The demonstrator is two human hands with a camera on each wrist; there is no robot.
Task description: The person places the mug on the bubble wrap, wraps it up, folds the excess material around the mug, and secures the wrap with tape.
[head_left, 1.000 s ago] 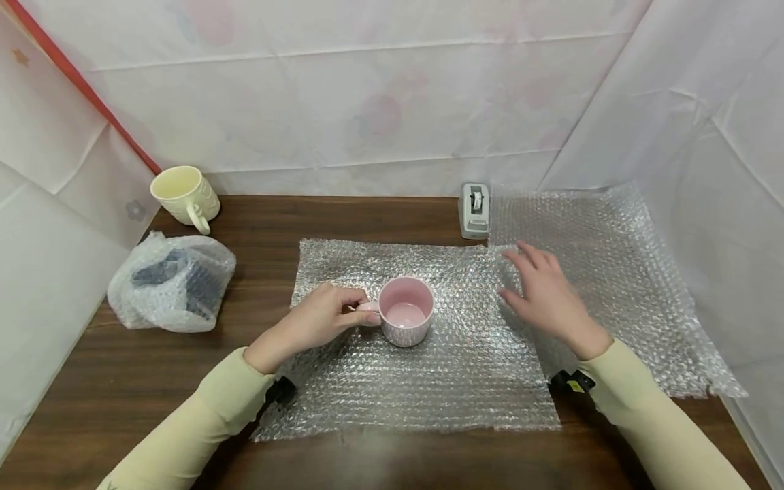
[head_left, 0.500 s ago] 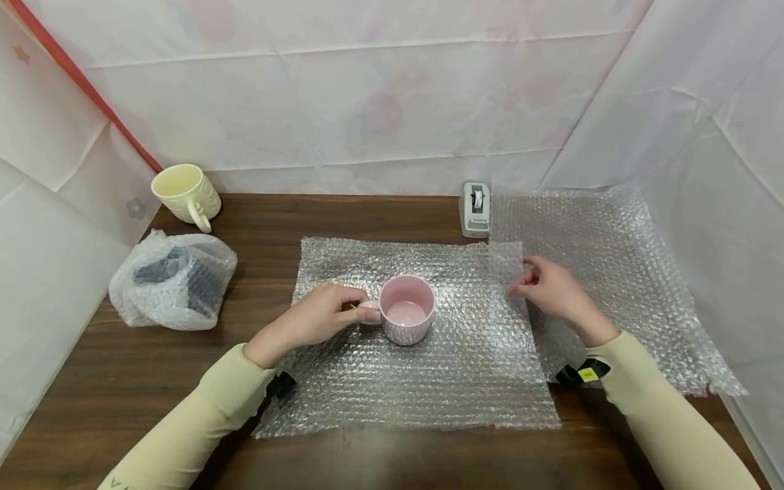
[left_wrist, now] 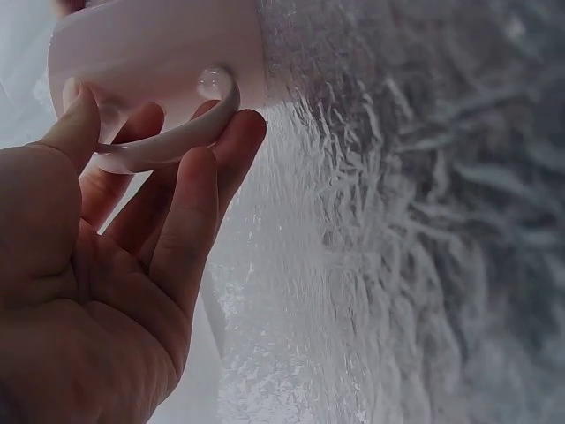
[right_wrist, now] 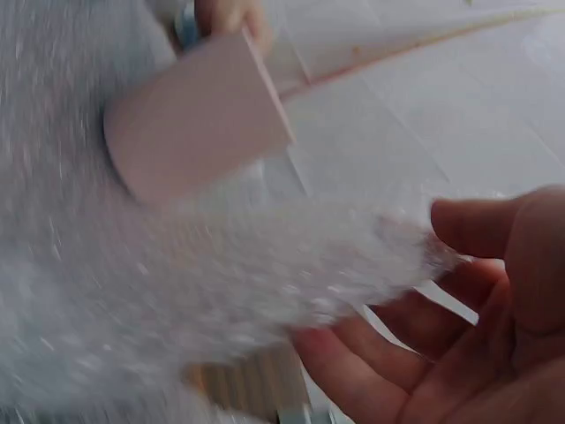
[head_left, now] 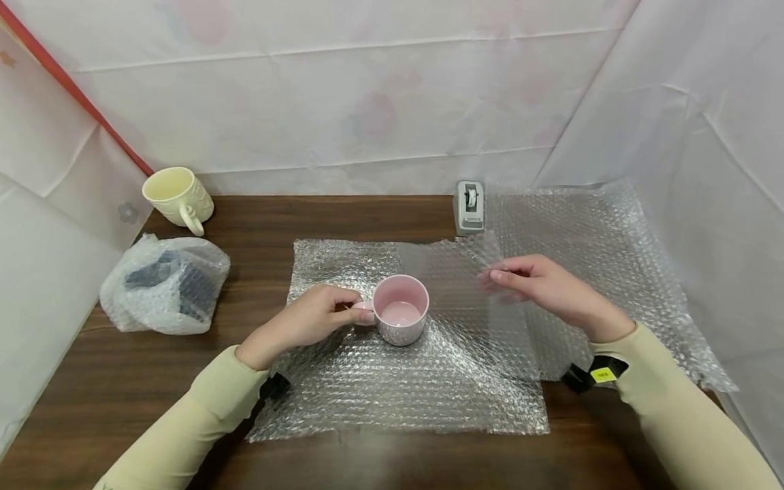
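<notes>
By the left hand (head_left: 306,320), the pink mug (head_left: 401,331) is gripped at its handle (left_wrist: 174,143), upright on a bubble-wrap sheet (head_left: 392,401), whose raised right part is pinched by the right hand (head_left: 554,291). Behind, a tape dispenser (head_left: 469,209) is seen on the surface (head_left: 343,216).

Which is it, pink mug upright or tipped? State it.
Upright: in the head view the pink mug stands on the bubble wrap, mouth up, the left hand pinching its handle.

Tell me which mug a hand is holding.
The pink mug, on the bubble wrap: the left hand grips its handle; no hand touches the yellow mug.
</notes>
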